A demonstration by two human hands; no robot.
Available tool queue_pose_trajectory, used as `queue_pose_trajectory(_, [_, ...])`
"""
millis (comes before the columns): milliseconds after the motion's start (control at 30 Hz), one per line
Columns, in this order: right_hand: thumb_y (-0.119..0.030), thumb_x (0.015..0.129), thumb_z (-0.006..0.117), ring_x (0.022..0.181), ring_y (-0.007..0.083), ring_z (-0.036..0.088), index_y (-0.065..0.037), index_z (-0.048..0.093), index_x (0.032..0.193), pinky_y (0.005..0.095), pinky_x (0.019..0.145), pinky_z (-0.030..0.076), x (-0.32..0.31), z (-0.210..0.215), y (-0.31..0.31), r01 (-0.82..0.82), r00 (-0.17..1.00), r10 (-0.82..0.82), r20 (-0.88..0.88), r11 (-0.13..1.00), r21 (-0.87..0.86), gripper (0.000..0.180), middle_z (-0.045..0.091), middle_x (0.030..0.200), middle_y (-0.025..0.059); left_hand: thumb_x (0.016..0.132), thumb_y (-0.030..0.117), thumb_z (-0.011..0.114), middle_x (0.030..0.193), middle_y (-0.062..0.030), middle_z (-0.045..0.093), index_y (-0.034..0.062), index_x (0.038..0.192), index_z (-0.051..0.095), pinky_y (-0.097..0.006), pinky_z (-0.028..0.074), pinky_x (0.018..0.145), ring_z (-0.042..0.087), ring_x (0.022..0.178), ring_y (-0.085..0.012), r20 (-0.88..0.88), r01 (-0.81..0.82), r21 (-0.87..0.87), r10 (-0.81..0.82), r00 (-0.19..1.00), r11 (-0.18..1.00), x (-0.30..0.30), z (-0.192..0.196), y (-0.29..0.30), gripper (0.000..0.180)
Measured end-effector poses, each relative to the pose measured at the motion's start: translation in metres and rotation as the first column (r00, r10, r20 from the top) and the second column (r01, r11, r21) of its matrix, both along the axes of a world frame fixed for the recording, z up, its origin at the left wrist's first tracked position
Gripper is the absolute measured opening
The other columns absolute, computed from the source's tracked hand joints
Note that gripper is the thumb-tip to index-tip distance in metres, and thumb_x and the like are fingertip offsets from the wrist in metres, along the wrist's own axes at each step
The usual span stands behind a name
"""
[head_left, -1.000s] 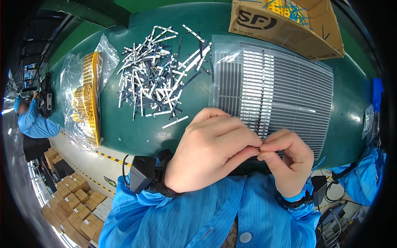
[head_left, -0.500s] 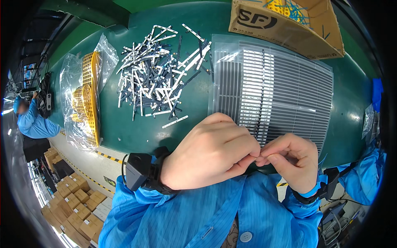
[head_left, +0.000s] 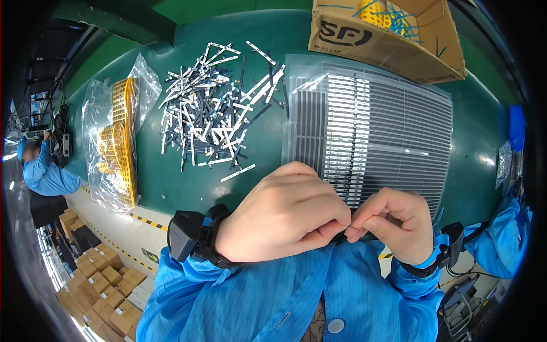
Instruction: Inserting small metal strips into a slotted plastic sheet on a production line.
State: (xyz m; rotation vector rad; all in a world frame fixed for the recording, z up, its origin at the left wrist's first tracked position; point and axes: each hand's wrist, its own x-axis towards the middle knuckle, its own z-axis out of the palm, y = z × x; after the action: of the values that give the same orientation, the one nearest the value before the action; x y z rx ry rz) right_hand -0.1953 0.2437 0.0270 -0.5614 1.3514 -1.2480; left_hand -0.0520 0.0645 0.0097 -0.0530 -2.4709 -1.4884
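Partly covered: striped sheet (head_left: 404, 128) bears white strips (head_left: 340, 114); strip pile (head_left: 206, 114) lies loose. Left hand (head_left: 279, 214), right hand (head_left: 399, 225) pinch thin dark piece (head_left: 352, 227), possibly wire.

Smooth, dark green tabletop (head_left: 182, 191), glossy in patches. Carries, toward the left, a crinkled, clear plastic bag (head_left: 147, 80) around yellow perforated pieces (head_left: 126, 154). Bears, near the middle, a loose, tangled heap of narrow black and white strips (head_left: 205, 111), with one slim white strip (head_left: 237, 172) just beside its near edge. Supports, farther right, a flat, dark grey striped panel (head_left: 407, 131) with clear plastic margins. Holds, by the panel's far edge, a brown, open-topped cardboard box (head_left: 393, 54).
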Motion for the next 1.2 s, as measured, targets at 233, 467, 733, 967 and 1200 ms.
queue_pose_trajectory(233, [0.008,0.09,0.058,0.082,0.0171,0.073,0.004,0.063,0.092,0.0271,0.075,0.059,0.0021,0.0028,-0.0006,0.044,0.998,-0.046,-0.04,0.999,-0.026,0.006,0.072,0.085,0.012,0.069,0.003,0.079,0.079,-0.002,0.068,0.0077,0.083,0.07,-0.032,0.047,0.075,0.064,0.072,-0.0201,-0.028,-0.023,0.037,0.024,0.999,0.999,0.0027,0.002,-0.002,0.018])
queue_pose_trajectory(467, [0.009,0.082,0.064,0.077,0.0128,0.072,0.001,0.065,0.09,0.024,0.071,0.056,0.0022,0.004,-0.0031,0.021,0.965,-0.043,-0.259,0.996,-0.087,0.011,0.072,0.082,0.0088,0.069,0.002,0.079,0.081,-0.0027,0.07,0.007,0.083,0.071,-0.032,0.048,0.075,0.065,0.073,-0.0197,-0.008,-0.051,0.041,0.051,0.999,0.998,0.0053,0.0026,-0.0043,0.017])
queue_pose_trajectory(733, [0.01,0.079,0.064,0.073,0.0137,0.071,0.001,0.066,0.087,0.0247,0.069,0.056,0.0028,0.0054,-0.0046,-0.003,0.946,-0.025,-0.323,0.996,-0.087,0.012,0.071,0.08,0.0084,0.07,0.004,0.079,0.08,-0.0011,0.069,0.0085,0.083,0.071,-0.032,0.048,0.075,0.066,0.073,-0.0198,0.014,-0.044,0.016,0.044,0.999,0.999,0.0062,0.0034,-0.0043,0.016])
queue_pose_trajectory(967, [0.01,0.079,0.064,0.073,0.0138,0.071,0.002,0.065,0.086,0.0251,0.068,0.055,0.0016,0.0058,-0.0057,-0.06,0.939,0.031,-0.344,0.996,-0.072,0.011,0.07,0.079,0.0086,0.07,0.004,0.079,0.08,-0.0003,0.068,0.009,0.083,0.07,-0.032,0.048,0.075,0.065,0.073,-0.0194,0.028,-0.031,0.013,0.031,0.999,0.999,0.0077,0.0016,-0.0041,0.017])
queue_pose_trajectory(1200, [0.009,0.084,0.06,0.073,0.0106,0.068,0.002,0.061,0.088,0.0245,0.067,0.054,-0.0006,0.0046,-0.0065,-0.066,0.993,0.062,-0.1,0.997,-0.034,0.008,0.068,0.078,0.0059,0.073,0.005,0.08,0.077,-0.004,0.068,0.0055,0.091,0.073,-0.033,0.047,0.075,0.065,0.069,-0.0189,-0.05,0.045,0.126,-0.039,0.998,0.991,0.007,0.0074,-0.005,0.019])
